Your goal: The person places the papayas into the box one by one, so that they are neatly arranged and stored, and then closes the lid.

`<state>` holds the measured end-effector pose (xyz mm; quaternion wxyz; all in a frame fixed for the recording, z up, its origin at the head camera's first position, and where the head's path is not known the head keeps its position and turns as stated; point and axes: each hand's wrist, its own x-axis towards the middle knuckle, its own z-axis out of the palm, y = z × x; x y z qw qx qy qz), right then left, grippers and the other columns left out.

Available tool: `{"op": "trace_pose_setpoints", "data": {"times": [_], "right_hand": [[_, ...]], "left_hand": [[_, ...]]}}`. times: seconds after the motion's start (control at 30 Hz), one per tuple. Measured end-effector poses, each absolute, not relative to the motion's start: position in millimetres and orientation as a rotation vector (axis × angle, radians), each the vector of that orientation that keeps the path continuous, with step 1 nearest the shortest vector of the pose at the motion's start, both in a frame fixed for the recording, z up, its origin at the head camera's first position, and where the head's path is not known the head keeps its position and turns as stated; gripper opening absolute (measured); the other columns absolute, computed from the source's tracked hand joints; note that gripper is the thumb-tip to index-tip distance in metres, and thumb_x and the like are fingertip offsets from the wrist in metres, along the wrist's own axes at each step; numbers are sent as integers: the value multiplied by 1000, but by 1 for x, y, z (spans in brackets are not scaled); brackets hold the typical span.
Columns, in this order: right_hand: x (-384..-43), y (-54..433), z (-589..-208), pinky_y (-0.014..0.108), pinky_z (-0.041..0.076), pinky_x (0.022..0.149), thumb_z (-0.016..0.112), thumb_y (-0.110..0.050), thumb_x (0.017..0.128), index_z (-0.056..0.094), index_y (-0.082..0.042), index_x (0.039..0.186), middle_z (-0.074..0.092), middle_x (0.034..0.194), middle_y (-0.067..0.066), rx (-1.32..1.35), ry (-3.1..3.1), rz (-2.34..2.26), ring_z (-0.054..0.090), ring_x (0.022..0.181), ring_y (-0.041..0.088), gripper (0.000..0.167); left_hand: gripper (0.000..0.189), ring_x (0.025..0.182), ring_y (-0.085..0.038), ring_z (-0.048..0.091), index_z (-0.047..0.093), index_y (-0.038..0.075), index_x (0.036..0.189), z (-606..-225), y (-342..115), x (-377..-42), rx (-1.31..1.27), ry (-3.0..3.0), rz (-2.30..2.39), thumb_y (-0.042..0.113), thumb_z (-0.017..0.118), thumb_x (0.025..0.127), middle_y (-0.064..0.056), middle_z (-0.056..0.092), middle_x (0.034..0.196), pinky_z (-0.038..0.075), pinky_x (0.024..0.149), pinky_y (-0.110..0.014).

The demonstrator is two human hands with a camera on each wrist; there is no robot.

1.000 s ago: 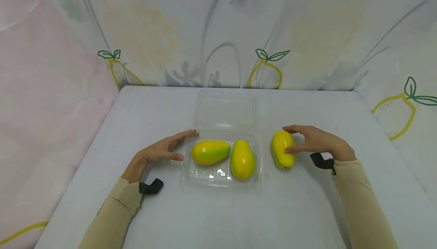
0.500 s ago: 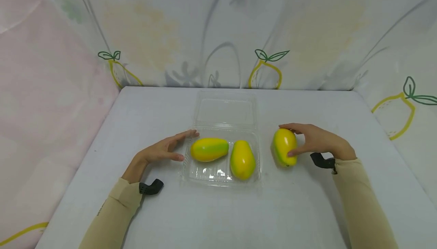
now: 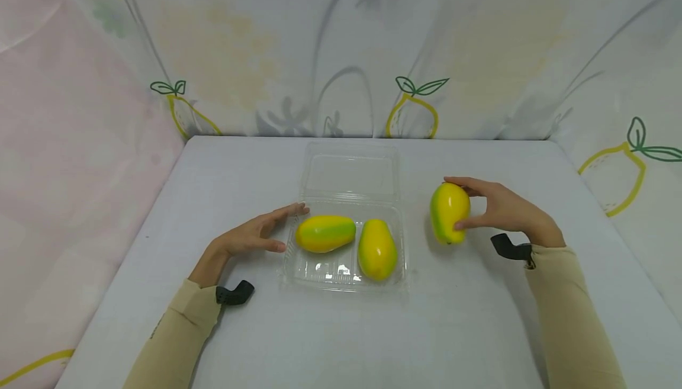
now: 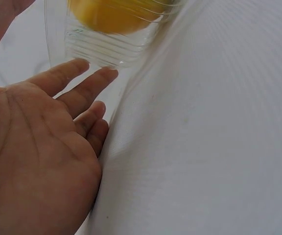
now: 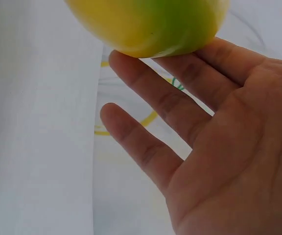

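Note:
My right hand grips a yellow-green mango between thumb and fingers, to the right of a clear plastic clamshell box. In the right wrist view the mango rests against the fingertips, and the little finger stays off it. The box lies with its lid folded back, and two more mangoes sit inside: one lying crosswise on the left, one lengthwise on the right. My left hand has its fingers extended at the box's left side. In the left wrist view its fingertips are right at the ridged wall.
The transparent lid lies toward the back of the white table. Behind the table hangs a white cloth printed with lemons, and a pinkish cloth is on the left.
The right hand has lifted the mango off the table and moved it slightly away from me and to the right. The left mango in the box shifted a little. The left hand holds its place.

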<state>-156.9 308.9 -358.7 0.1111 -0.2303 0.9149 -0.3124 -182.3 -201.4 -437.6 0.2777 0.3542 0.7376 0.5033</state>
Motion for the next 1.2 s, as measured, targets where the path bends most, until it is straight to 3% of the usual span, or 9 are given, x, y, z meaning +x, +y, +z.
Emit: {"op": "trace_pose_setpoints", "data": {"times": [0.17,0.3,0.37,0.43,0.53,0.77,0.93,1.0,1.2], "right_hand": [[-157,306,-358,61,34,105,84,-28,77,40,-19,150,46,149,10,-682,2696,-986,48,123,30,86],[-155,301,-358,60,34,106,86,-21,74,42,-22,149,49,148,7,-693,2731,-1056,49,121,19,86],[-154,296,-358,60,34,106,87,-18,73,44,-21,148,50,147,6,-697,2739,-1095,49,120,15,86],[-153,290,-357,60,34,106,87,-16,73,45,-20,147,50,147,5,-702,2735,-1131,49,120,14,86],[-153,277,-357,60,33,107,86,-16,74,44,-18,148,50,148,5,-727,2720,-1170,49,122,19,85],[-141,226,-361,62,28,111,85,-18,76,42,-13,148,50,147,7,-771,2640,-1313,49,127,29,85],[-121,182,-364,60,26,114,85,-28,76,42,-17,148,47,151,1,-666,2617,-1384,43,137,28,84],[-114,169,-367,60,25,115,85,-30,76,43,-19,148,46,151,0,-616,2604,-1423,40,140,27,85],[-99,139,-386,57,31,113,88,-34,71,45,-19,146,52,145,1,-536,2647,-1481,46,135,25,87]], "left_hand": [[83,152,-29,8,19,13,157,-438,-202,-182,961,1987,1343,13,67,89,-10,25,162,9,116,-17],[83,152,-30,8,19,12,157,-438,-201,-182,964,1988,1344,13,67,89,-10,25,162,7,123,-41],[84,152,-30,8,19,12,157,-438,-201,-182,960,1988,1344,13,67,89,-10,25,162,3,120,-58],[84,152,-31,8,19,12,157,-438,-201,-182,957,1987,1346,13,67,88,-11,24,162,2,117,-64],[84,152,-30,7,19,12,157,-437,-201,-182,951,1982,1352,13,68,88,-10,24,162,2,119,-58],[83,152,-30,6,19,11,157,-438,-202,-182,965,1960,1368,10,66,89,-11,23,162,9,115,-13],[83,152,-30,6,19,11,157,-438,-202,-183,968,1952,1375,9,67,89,-11,23,162,9,114,-11],[83,152,-29,6,19,11,157,-438,-202,-183,962,1952,1377,10,67,89,-11,23,162,8,117,-18],[83,152,-33,6,20,10,157,-438,-201,-182,952,1951,1384,9,67,89,-13,23,162,1,119,-60]]}}
